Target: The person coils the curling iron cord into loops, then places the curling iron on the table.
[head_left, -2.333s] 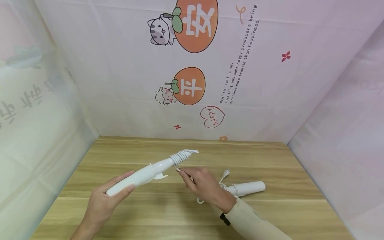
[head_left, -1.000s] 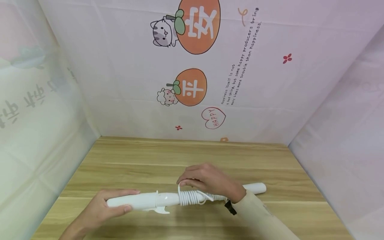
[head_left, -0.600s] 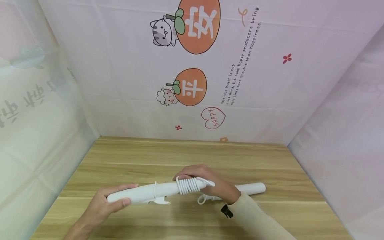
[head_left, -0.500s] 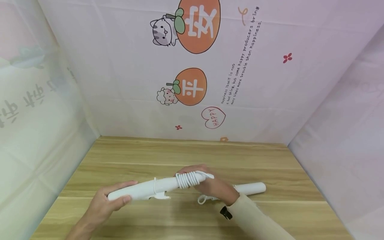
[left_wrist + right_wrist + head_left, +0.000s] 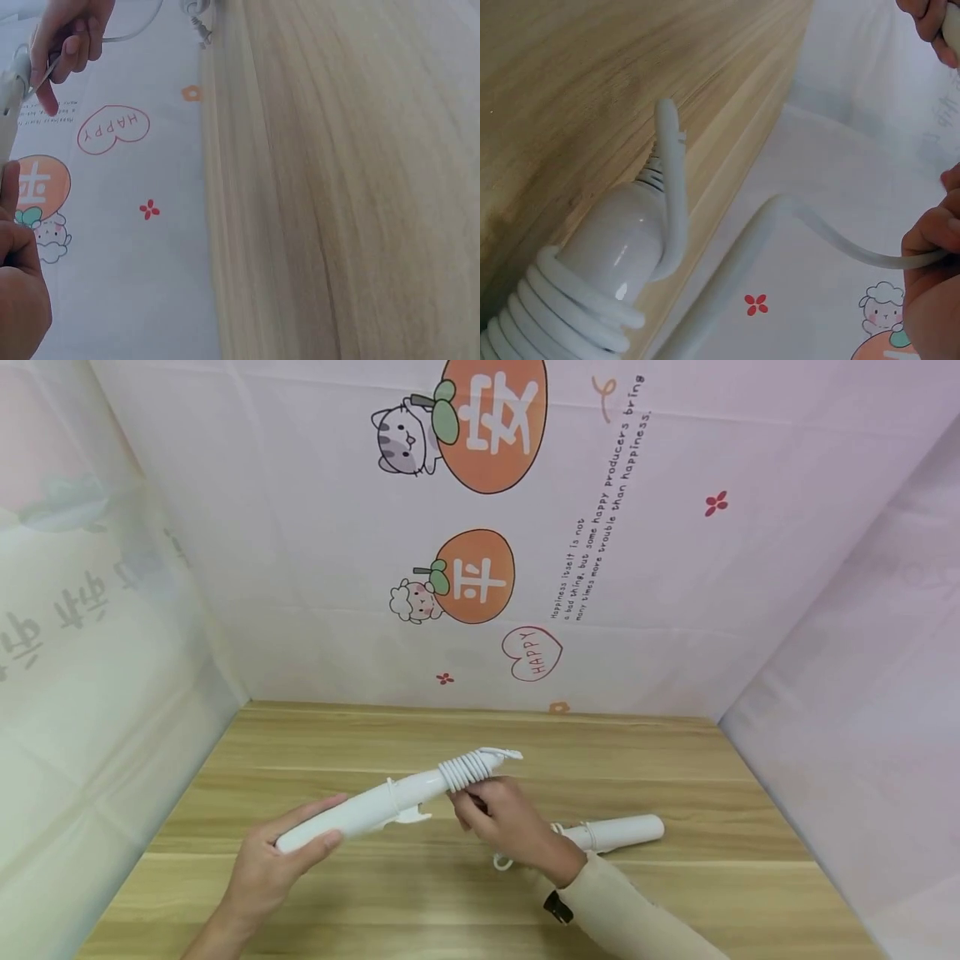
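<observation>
In the head view my left hand (image 5: 262, 864) grips the thick barrel of a white curling iron (image 5: 360, 810) above the table, its cord end tilted up to the right. White cord (image 5: 463, 770) is wound in several close turns round the narrower handle. A small lever (image 5: 411, 815) juts from the iron's lower side. My right hand (image 5: 510, 822) is just below the coils, fingers curled. The right wrist view shows a loose strand of the cord (image 5: 862, 253) running into the right hand's (image 5: 934, 262) fingers, which pinch it.
A second white curling iron (image 5: 618, 832) lies on the wooden table (image 5: 360, 902) at the right, partly behind the right hand and forearm. Its plug (image 5: 201, 30) shows in the left wrist view. Printed cloth walls (image 5: 315, 568) stand at the back and both sides.
The held iron came down level, then rose again at its cord end. My right hand brought the cord over the handle, behind it, and now is below it.
</observation>
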